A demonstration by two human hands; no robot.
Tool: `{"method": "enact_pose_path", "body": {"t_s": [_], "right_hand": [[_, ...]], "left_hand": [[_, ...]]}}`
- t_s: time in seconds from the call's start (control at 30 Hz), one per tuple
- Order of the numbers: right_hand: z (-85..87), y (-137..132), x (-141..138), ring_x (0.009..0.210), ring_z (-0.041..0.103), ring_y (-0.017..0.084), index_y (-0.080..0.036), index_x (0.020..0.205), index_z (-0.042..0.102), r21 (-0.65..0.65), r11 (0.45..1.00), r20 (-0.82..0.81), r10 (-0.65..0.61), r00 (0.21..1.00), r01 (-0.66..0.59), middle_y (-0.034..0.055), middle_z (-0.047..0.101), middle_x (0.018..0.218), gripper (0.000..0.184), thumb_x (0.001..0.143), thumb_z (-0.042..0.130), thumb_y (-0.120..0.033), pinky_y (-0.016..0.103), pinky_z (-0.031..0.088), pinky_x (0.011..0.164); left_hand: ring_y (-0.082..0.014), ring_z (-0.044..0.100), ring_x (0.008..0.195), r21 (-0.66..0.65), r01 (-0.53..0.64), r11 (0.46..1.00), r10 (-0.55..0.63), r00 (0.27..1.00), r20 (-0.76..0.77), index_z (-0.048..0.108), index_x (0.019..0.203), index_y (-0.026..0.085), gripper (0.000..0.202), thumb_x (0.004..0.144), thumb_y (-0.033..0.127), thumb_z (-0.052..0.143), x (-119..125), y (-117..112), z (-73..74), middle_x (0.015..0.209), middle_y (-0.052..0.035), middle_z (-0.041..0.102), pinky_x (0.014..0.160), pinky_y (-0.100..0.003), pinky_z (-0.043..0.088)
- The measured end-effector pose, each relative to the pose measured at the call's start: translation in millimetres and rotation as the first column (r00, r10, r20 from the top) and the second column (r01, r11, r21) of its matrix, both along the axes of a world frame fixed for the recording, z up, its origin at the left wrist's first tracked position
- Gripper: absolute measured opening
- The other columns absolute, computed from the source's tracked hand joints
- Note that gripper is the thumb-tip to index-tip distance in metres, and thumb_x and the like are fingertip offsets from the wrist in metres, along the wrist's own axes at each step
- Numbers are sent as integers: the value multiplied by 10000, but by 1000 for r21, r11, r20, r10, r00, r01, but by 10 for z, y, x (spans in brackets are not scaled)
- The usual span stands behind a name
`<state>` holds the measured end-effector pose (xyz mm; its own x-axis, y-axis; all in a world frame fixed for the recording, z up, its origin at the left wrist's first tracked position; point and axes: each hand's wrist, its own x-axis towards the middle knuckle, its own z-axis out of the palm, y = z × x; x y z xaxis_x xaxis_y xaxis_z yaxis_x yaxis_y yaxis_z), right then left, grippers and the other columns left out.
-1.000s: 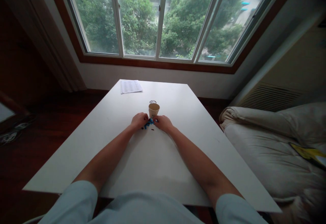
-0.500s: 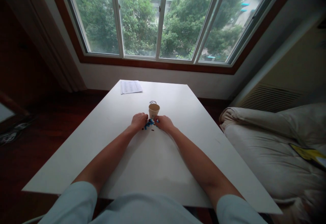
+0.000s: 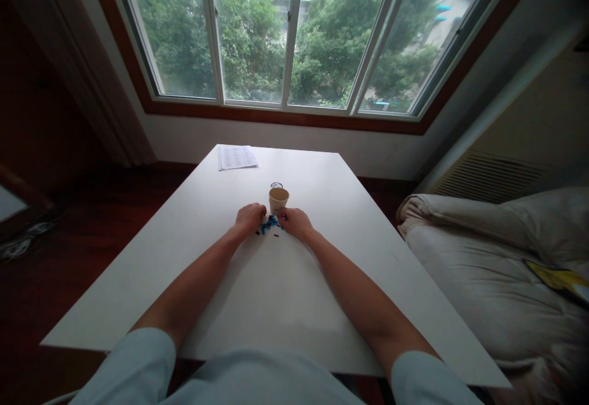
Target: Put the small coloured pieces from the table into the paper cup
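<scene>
- Left hand (image 3: pixel 251 217), curled, sits beside small blue pieces (image 3: pixel 269 225); whether it grips one, I cannot tell.
- Right hand (image 3: pixel 295 221), also curled, flanks them opposite, grip likewise unclear.
- Pieces lie on the white table (image 3: pixel 276 294), near the upright cup (image 3: pixel 275 206).

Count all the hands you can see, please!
2: the left hand is at the left of the small blue pieces, the right hand at their right, near the paper cup. No other hands show.
</scene>
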<state>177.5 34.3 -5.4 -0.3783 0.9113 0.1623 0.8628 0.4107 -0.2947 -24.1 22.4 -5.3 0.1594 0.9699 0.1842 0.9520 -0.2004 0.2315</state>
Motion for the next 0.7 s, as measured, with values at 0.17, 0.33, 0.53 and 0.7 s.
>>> {"method": "enact_pose_path", "body": {"t_s": [0.17, 0.33, 0.53, 0.7], "right_hand": [[-28, 53, 83, 692, 579, 148, -207, 893, 657, 88, 996, -225, -8, 974, 28, 15, 684, 783, 177, 851, 536, -330, 236, 367, 646], [-100, 180, 245, 648, 545, 146, -197, 858, 625, 102, 978, -413, -126, 902, 183, 5, 637, 713, 193, 815, 477, -314, 245, 397, 643], [-139, 268, 318, 703, 567, 165, -193, 920, 611, 96, 953, -563, -186, 805, 287, 28, 651, 785, 236, 797, 442, -304, 266, 448, 705], [-136, 254, 272, 735, 577, 167, -193, 930, 610, 104, 963, -578, -146, 803, 250, 40, 671, 842, 235, 799, 441, -290, 273, 463, 742]], "left_hand": [[-200, 627, 934, -15, -31, 999, 32, 999, 27, 717, 984, 255, 264, 862, 161, 503, -8, 8, -14, 1036, -61, 695, 782, -278, 447], [-186, 613, 905, -14, -41, 999, 42, 995, 90, 685, 1015, 253, 275, 855, 136, 494, -30, -2, 5, 1038, -48, 689, 769, -276, 444], [-176, 600, 906, 22, -81, 996, 74, 974, 212, 664, 1012, 242, 278, 867, 115, 464, -30, -8, 87, 1064, -50, 656, 792, -279, 453], [-150, 605, 857, 108, -63, 992, 22, 937, 348, 684, 862, 215, 241, 845, 106, 470, 23, 9, 192, 1011, -45, 626, 822, -274, 472]]}}
